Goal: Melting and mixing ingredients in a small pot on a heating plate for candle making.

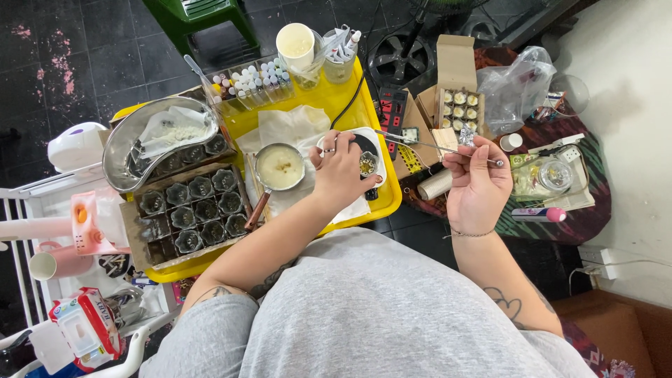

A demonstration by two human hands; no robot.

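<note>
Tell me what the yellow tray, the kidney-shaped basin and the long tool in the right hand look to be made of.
Yellow tray: likely plastic, with uniform bright colour and a soft sheen. Kidney-shaped basin: polished metal, probably steel, with a mirror-like grey rim. Long tool in the right hand: thin silvery metal, glinting along its shaft.

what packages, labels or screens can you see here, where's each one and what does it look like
Open brown cardboard box: beyond the right hand, flap up, rows of small round tins.
Red-and-white soft wipes pack: bottom left, rectangular, white flip lid.
Clear crumpled plastic bag: top right, beside the box.
Flat brown cardboard tray: on the yellow tray, holding dark moulds.
No screen visible.
</note>
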